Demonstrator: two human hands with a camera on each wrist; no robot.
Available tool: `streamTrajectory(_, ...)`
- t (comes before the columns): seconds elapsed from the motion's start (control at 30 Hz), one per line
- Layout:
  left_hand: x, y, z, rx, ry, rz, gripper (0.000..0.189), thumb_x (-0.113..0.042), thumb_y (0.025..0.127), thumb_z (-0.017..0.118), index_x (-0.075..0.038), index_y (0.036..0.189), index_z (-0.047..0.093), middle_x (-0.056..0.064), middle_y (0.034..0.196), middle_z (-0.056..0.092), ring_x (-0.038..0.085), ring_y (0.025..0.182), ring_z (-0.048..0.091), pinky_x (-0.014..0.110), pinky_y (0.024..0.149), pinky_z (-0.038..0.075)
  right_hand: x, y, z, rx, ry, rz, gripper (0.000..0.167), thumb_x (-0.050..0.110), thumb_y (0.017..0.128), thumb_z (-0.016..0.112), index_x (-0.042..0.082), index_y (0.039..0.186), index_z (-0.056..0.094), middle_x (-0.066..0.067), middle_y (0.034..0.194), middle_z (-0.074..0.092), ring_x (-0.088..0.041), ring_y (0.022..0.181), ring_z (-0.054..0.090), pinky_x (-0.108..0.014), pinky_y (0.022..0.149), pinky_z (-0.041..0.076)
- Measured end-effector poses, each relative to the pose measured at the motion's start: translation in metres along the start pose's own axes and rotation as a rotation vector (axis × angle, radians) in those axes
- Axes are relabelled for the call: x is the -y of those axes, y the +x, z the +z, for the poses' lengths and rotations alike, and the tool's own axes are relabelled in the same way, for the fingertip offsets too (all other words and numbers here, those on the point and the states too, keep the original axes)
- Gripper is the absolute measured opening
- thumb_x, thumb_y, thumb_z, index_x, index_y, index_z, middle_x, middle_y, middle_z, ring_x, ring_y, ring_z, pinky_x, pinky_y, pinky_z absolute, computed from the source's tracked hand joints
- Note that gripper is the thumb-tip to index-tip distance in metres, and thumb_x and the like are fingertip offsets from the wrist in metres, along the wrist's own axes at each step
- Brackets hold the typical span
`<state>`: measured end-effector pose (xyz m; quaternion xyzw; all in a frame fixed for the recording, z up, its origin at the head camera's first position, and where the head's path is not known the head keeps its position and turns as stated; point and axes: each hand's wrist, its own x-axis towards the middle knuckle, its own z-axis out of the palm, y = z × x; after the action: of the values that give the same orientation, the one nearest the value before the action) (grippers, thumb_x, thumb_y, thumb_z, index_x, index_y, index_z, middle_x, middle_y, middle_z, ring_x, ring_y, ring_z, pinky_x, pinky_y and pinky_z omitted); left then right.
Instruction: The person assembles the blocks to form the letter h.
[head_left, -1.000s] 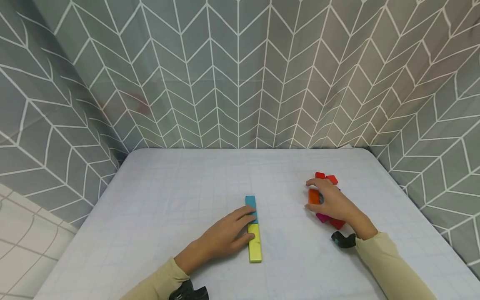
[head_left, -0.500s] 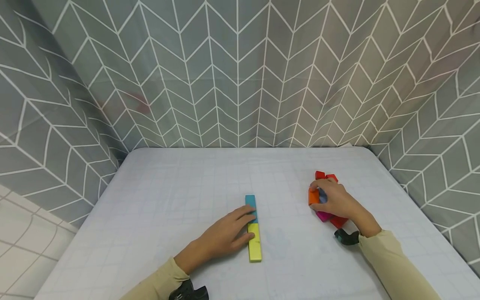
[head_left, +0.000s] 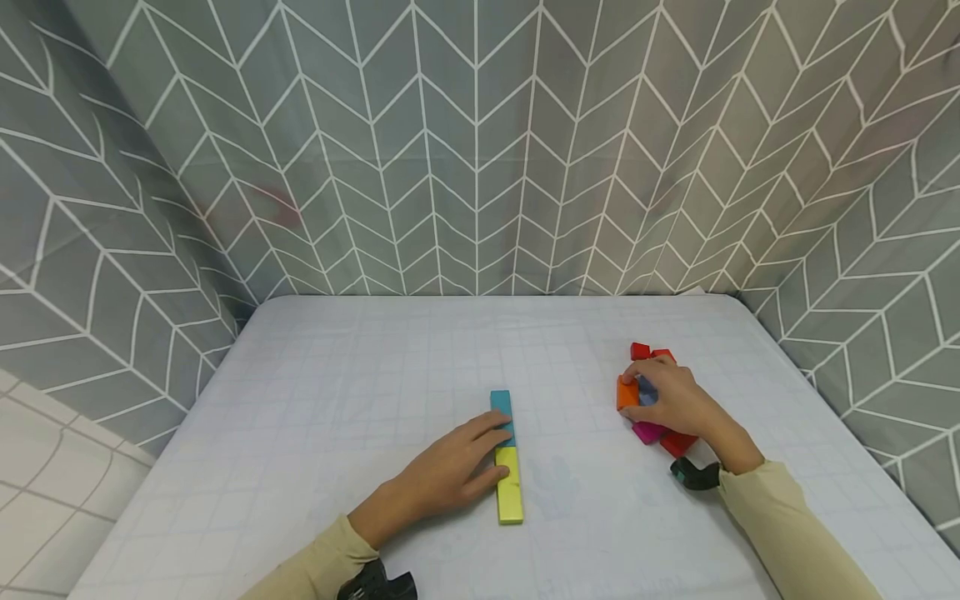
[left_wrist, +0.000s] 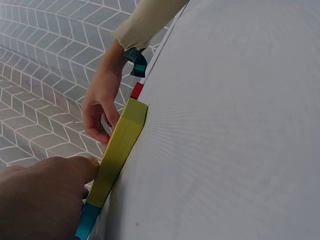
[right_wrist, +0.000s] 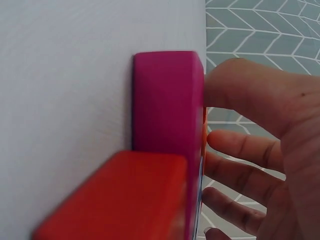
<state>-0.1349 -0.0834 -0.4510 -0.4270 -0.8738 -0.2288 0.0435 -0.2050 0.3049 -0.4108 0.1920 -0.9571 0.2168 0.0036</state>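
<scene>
A blue block (head_left: 500, 402) and a yellow block (head_left: 510, 500) lie end to end in a line on the white table. My left hand (head_left: 442, 471) rests its fingertips on their left side, fingers extended; the left wrist view shows the yellow block (left_wrist: 120, 150) beside it. Over a cluster at the right, my right hand (head_left: 675, 398) pinches an orange block (head_left: 627, 397) between thumb and fingertips at its two ends. A blue-grey block (head_left: 646, 395) shows under that palm. Close by the thumb lies a magenta block (right_wrist: 165, 100), with a red block (right_wrist: 120, 200) against it.
Small red blocks (head_left: 640, 351) sit at the far side of the cluster, partly behind the right hand. The table (head_left: 375, 350) ends at a grey curtain (head_left: 480, 150) with white zigzag lines, which also hangs along both sides.
My right hand has moved slightly right and closed its thumb and fingertips in on the orange block. My left hand and the blue and yellow blocks stay put.
</scene>
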Motion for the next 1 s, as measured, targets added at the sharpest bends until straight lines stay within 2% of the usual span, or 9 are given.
streamTrajectory(0.4, 0.002, 0.0, 0.001, -0.007, 0.02, 0.008, 0.052, -0.036, 0.106, 0.062, -0.003, 0.147, 0.056, 0.011, 0.157, 0.044, 0.022, 0.146, 0.041, 0.036, 0.117, 0.036, 0.001, 0.0, 0.004, -0.028, 0.07, 0.014, 0.052, 0.022, 0.081, 0.091, 0.004, 0.123, 0.065, -0.014, 0.12, 0.064, -0.039, 0.111, 0.056, -0.055, 0.082, 0.061)
streamTrajectory(0.73, 0.003, 0.001, 0.001, -0.007, 0.025, 0.008, 0.052, -0.035, 0.106, 0.063, -0.003, 0.146, 0.056, 0.011, 0.157, 0.045, 0.022, 0.146, 0.04, 0.037, 0.118, 0.035, 0.007, 0.001, 0.005, -0.059, 0.094, -0.034, 0.05, 0.02, 0.082, 0.091, 0.002, 0.121, 0.066, -0.008, 0.112, 0.067, -0.031, 0.103, 0.059, -0.051, 0.085, 0.059)
streamTrajectory(1.0, 0.001, 0.001, 0.0, -0.014, 0.025, 0.005, 0.051, -0.035, 0.105, 0.064, -0.003, 0.145, 0.057, 0.01, 0.157, 0.046, 0.022, 0.146, 0.041, 0.037, 0.118, 0.035, 0.011, 0.006, 0.004, -0.078, 0.117, -0.075, 0.046, 0.016, 0.082, 0.091, 0.004, 0.119, 0.067, -0.007, 0.114, 0.068, -0.032, 0.107, 0.061, -0.056, 0.092, 0.055)
